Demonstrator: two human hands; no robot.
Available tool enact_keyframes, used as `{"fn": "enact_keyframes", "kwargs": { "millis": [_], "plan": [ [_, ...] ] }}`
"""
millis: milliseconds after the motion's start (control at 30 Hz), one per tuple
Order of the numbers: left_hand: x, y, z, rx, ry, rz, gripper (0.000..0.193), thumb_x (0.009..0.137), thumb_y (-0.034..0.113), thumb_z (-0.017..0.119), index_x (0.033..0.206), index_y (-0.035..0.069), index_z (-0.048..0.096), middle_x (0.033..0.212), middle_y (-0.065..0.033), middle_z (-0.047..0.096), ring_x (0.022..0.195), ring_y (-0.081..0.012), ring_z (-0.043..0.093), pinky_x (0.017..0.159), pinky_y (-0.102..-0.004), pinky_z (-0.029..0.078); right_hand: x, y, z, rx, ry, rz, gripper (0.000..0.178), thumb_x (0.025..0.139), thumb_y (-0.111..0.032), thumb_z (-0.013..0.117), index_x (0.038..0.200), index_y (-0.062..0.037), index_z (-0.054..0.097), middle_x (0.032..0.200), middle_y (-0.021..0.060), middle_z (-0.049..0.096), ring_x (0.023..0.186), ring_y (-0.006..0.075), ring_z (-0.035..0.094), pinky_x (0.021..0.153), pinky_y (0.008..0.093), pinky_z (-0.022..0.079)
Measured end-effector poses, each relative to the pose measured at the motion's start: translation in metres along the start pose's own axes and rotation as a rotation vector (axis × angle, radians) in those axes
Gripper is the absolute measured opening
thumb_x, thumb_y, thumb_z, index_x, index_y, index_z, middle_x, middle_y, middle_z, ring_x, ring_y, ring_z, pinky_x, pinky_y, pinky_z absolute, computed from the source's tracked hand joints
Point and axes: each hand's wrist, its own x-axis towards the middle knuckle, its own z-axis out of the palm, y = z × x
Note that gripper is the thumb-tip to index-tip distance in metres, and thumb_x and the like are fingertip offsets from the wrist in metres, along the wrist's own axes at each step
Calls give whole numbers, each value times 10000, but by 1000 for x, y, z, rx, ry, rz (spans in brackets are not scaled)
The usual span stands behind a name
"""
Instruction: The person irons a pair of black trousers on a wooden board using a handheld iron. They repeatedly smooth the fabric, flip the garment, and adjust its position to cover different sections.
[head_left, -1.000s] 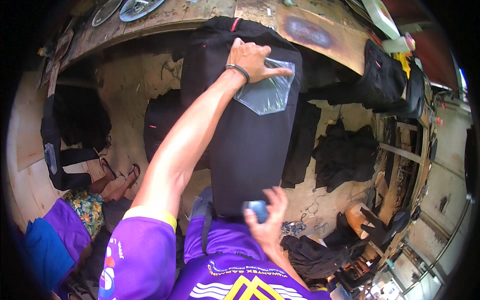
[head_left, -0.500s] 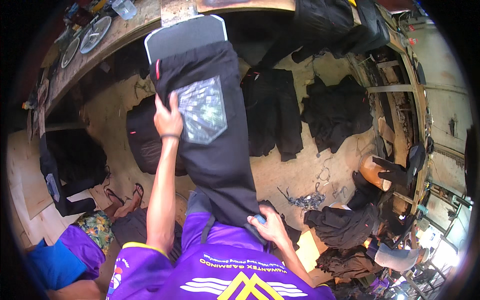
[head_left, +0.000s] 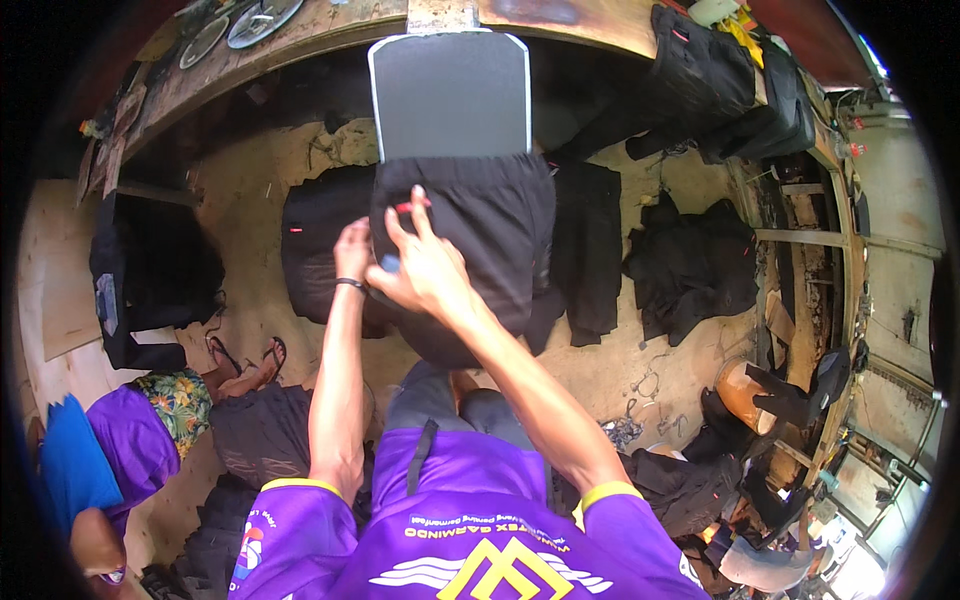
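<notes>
Black trousers (head_left: 470, 260) are pulled over the end of a flat grey board (head_left: 450, 100) with a pale rim, waistband across it and the lower part hanging toward me. My left hand (head_left: 354, 252) is closed at their left edge, fingers curled and slightly blurred. My right hand (head_left: 432, 275) lies over the cloth, its index and middle fingers stretched beside a small red tag (head_left: 408, 207) below the waistband. A small blue thing (head_left: 390, 263) shows between its thumb and fingers; its kind is unclear.
Other black garments (head_left: 695, 265) lie on the floor beyond and to the right. A wooden bench (head_left: 570, 22) runs along the far side, with more black clothes (head_left: 700, 75) over its edge. At the left sits another person (head_left: 140, 430) in purple.
My right hand has come up from the lower trouser end to the red tag. The trousers have shifted down the board, and the shiny patch no longer shows.
</notes>
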Motion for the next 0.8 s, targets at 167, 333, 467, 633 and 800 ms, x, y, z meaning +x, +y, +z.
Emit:
{"fn": "enact_keyframes", "kwargs": {
  "millis": [167,333,467,633,800],
  "plan": [
    [-76,106,19,-5,69,143,556,1166,394,542,1529,-26,541,1494,-208,622,1360,-271,616,1141,-389,493,7,-2,-58,175,193,-135,926,869,-520,772,1673,-191,451,1702,458,165,1389,566,560,1120,559,533],
    [-57,113,93,388,19,136,910,1107,621,520,1587,-135,359,1419,-404,621,1383,-493,602,1151,-491,474,-3,67,-93,187,256,502,1003,898,-533,796,1737,-277,310,1703,428,228,1481,552,470,1179,548,486],
    [25,157,112,497,128,135,764,1097,628,529,1274,-113,578,1196,-403,707,1200,-549,667,999,-557,537,84,96,-115,210,296,363,974,880,-557,800,1694,-188,414,1535,384,541,1430,511,561,1205,497,467],
    [179,222,133,619,226,219,948,1042,777,447,1300,-127,565,1194,-429,696,1193,-575,669,1024,-592,534,228,123,-156,297,483,230,880,838,-574,748,1560,-93,603,1459,323,647,1391,418,636,1167,445,488],
    [217,226,142,464,269,423,669,1109,553,528,1514,20,540,1525,-314,544,1378,-491,566,1154,-542,462,275,130,-177,303,460,282,860,817,-587,758,1543,-143,635,1468,294,658,1397,407,635,1172,431,478]
  ]
}}
